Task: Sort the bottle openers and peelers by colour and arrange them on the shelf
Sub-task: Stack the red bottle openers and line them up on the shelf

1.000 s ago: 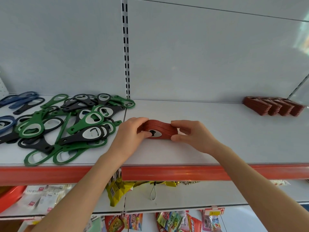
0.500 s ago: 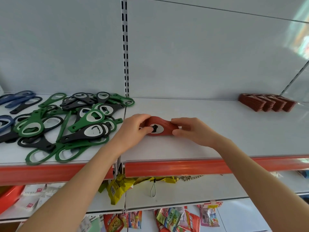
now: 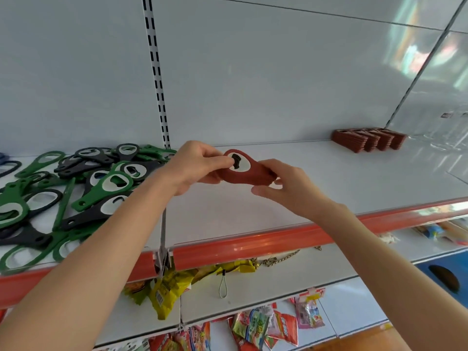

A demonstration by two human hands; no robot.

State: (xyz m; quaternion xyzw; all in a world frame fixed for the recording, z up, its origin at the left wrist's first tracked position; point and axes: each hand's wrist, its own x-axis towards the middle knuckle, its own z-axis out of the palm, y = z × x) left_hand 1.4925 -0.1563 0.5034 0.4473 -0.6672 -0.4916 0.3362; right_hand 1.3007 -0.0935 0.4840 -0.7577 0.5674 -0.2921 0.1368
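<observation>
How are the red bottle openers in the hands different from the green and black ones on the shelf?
The stack of red bottle openers is gripped by the left hand and right hand; the green and black pile lies on the shelf. The red stack is pressed neatly together; the pile is jumbled, with openers crossing every way. The stack is one colour; the pile mixes two. Both are bottle openers.
</observation>
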